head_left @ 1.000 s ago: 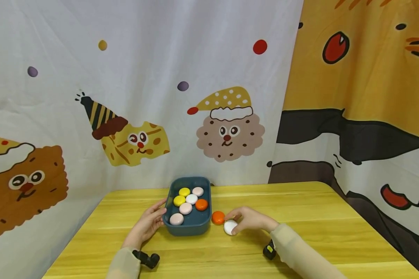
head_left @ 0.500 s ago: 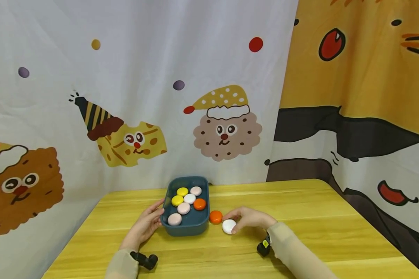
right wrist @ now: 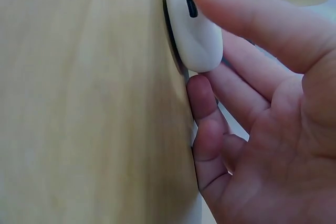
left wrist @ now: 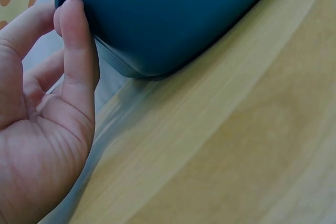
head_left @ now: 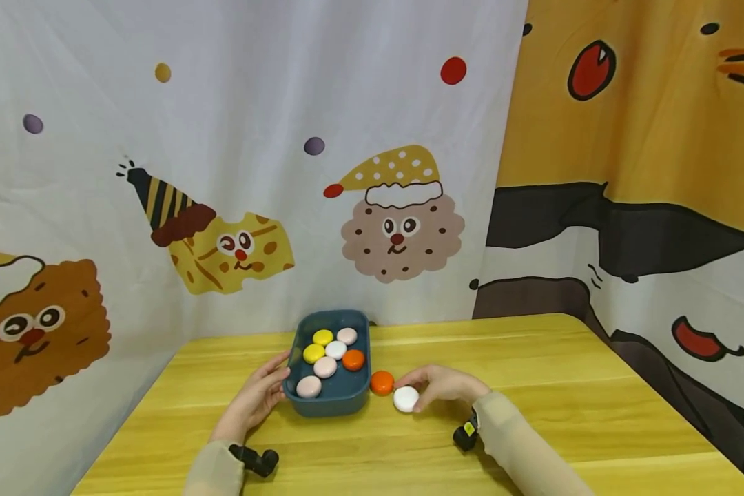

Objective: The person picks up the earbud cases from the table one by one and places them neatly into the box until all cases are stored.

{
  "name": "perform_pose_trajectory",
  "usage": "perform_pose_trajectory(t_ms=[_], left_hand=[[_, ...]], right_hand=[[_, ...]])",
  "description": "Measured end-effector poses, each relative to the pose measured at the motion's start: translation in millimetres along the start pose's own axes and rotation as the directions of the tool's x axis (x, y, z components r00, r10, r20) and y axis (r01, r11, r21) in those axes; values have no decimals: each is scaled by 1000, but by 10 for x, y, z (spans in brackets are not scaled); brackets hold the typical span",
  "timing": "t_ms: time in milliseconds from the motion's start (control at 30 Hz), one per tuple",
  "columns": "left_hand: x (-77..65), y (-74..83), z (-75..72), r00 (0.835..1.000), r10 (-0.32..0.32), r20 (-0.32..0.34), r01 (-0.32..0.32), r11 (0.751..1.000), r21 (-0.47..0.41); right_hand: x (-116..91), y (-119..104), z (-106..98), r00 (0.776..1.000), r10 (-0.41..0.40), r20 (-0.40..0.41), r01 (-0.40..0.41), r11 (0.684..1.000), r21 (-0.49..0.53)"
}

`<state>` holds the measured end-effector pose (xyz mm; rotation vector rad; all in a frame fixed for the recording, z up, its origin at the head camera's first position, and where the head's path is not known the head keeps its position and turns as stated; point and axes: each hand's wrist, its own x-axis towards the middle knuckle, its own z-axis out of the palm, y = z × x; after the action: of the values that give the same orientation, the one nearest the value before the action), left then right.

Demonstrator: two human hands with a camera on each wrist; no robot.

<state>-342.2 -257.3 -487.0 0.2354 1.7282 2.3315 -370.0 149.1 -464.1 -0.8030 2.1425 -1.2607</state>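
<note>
A dark teal plastic box (head_left: 325, 408) stands near the table's back edge. Inside lie two yellow discs (head_left: 314, 354), three pale pink discs (head_left: 308, 387), a white disc (head_left: 336, 350) and an orange disc (head_left: 353, 359), all rounded and glossy. My left hand (head_left: 257, 399) holds the box at its left rim, fingers against the outer wall. My right hand (head_left: 443, 386) pinches another white rounded disc (head_left: 406, 399) at table level, right of the box. In the right wrist view this disc (right wrist: 195, 30) shows a small dark slot in its side. A second orange disc (head_left: 382, 383) lies between it and the box.
The wooden table (head_left: 347, 455) has a yellow grain. Behind it hangs a white curtain (head_left: 235, 83) with cartoon prints, and an orange and black printed curtain (head_left: 558, 124) is on the right.
The head view has shifted slightly. Both hands stay where they were, the left at the box and the right on the white disc. The discs in the box have not moved.
</note>
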Motion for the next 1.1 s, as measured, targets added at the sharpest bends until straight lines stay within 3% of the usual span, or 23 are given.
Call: perform_pose_trajectory(t_ms=[300,833,1100], left_hand=[[38,89,4,1000,19,2,-19,1000,-10],[25,26,-1,1000,30,-7,-30,1000,-4],[16,0,-11,999,31,43,-30,999,-27]], right_hand=[[23,-89,-42,1000,-8,-3,8,1000,-18],[38,-19,2,997,-29,-65,25,997,-69],[16,-14,-9,997,-16,-77,13,999,-36]])
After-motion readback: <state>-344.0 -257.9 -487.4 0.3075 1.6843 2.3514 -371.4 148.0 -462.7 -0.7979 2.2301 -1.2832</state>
